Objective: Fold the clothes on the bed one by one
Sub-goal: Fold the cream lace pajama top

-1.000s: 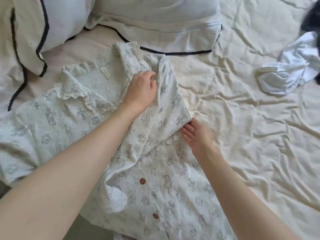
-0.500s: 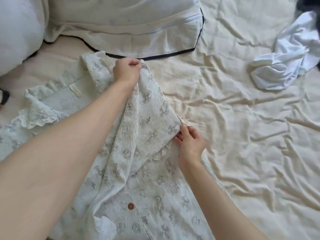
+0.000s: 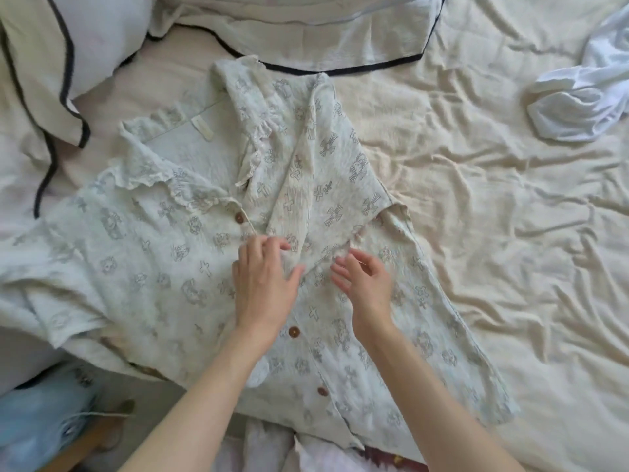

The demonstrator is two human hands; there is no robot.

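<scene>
The folded-in sleeve [image 3: 326,178] could slide back open, since the crinkled cloth is springy and nothing pins it; a careless tug on the next fold would also drag the collar [image 3: 149,175] askew. The printed pyjama shirt [image 3: 163,267] lies flat on the bed [image 3: 510,233], buttons up. Each grip is released: the left hand [image 3: 263,284] and right hand [image 3: 366,284] hover with relaxed fingers over the shirt's middle, grasping nothing; whether fingertips touch the cloth is unclear.
</scene>
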